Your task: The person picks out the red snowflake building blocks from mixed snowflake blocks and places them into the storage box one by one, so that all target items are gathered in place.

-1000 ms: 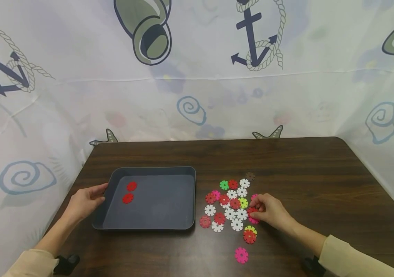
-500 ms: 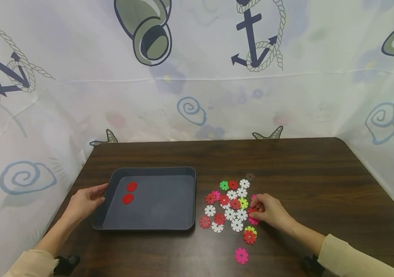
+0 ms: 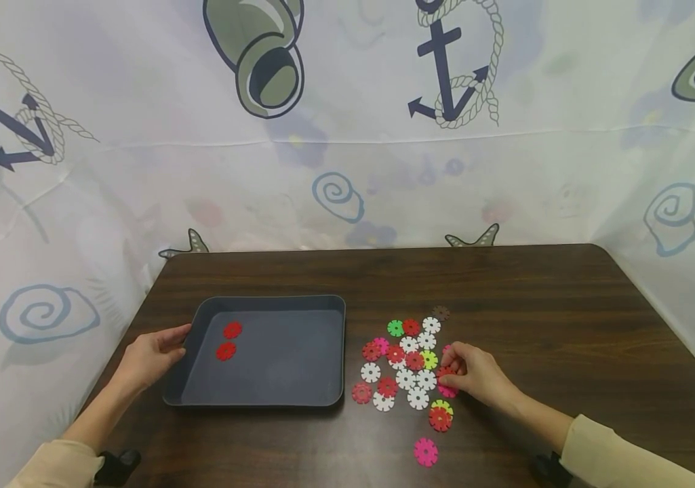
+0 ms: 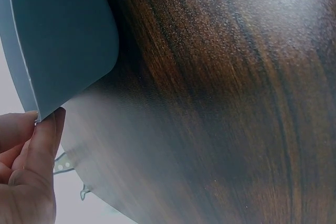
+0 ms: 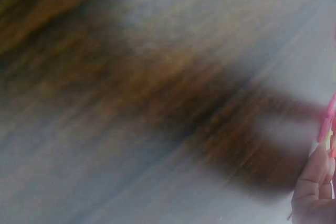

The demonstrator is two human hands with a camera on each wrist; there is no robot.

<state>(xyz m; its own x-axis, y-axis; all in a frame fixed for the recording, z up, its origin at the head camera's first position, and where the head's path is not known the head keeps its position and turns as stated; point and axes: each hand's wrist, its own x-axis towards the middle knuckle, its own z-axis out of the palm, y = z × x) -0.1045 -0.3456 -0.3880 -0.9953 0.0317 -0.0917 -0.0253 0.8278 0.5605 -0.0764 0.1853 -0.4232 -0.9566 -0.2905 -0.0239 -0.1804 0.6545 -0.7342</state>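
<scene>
My left hand (image 3: 150, 356) is at the left side of a dark grey rectangular tray (image 3: 316, 393). In the left wrist view, its thumb and fingers pinch the rim of the tray (image 4: 63, 35). Two red notched plastic discs (image 3: 226, 350) lie inside, near the left side. At the right edge of a spread of similar discs, my right hand (image 3: 475, 371) has its thumb and fingertips curled on a red notched disc (image 3: 445, 373), partly hidden by the fingers. A pink disc (image 3: 447, 392) shows just under it. In the right wrist view, only part of the hand (image 5: 315, 179) shows, at the edge.
White (image 3: 405, 379), red, pink, green (image 3: 395, 328) and yellow (image 3: 429, 359) discs lie partly overlapping right of the tray. A brown disc (image 3: 441, 312) is at the back, and a lone pink disc (image 3: 426, 452) is nearest the front. A patterned curtain (image 3: 359, 102) hangs behind the wooden table (image 3: 542, 285).
</scene>
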